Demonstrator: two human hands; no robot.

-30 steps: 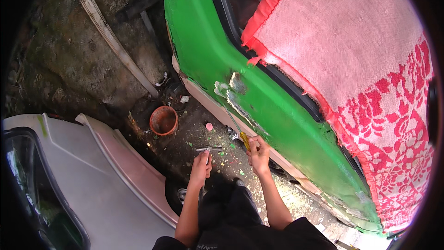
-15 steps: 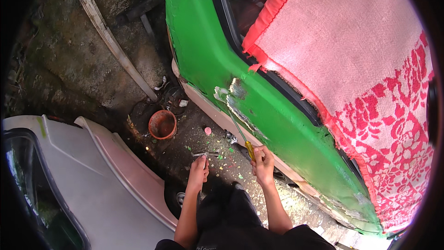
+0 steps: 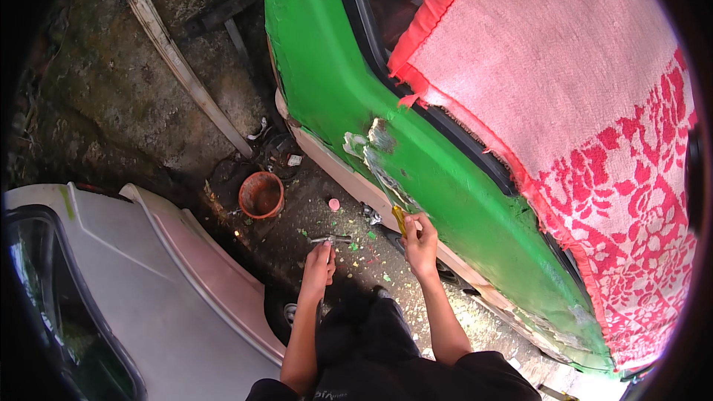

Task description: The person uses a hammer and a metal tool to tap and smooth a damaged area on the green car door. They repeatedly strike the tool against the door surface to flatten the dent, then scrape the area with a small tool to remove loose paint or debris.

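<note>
Head view: the right hand (image 3: 421, 243) is wrapped around a yellow-handled scraper (image 3: 399, 219) whose blade points toward 11 o'clock, lying against a bare scraped patch (image 3: 375, 150) on the green car door (image 3: 334, 89). At 9 o'clock from it, the left hand (image 3: 319, 267) is closed on a small metal tool (image 3: 330, 238) (can't tell what kind) held low over the paint-flecked ground (image 3: 349, 252). An orange bowl (image 3: 261, 194) sits at 10 o'clock of that hand, and a pink patterned cloth (image 3: 564, 104) covers the car's window side.

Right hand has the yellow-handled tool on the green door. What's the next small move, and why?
Probably a short push of the yellow-handled tool up the bare scraped patch: the right hand holds its tip at the patch's lower end, with green paint around. The left hand holds a small metal tool over the ground.
</note>
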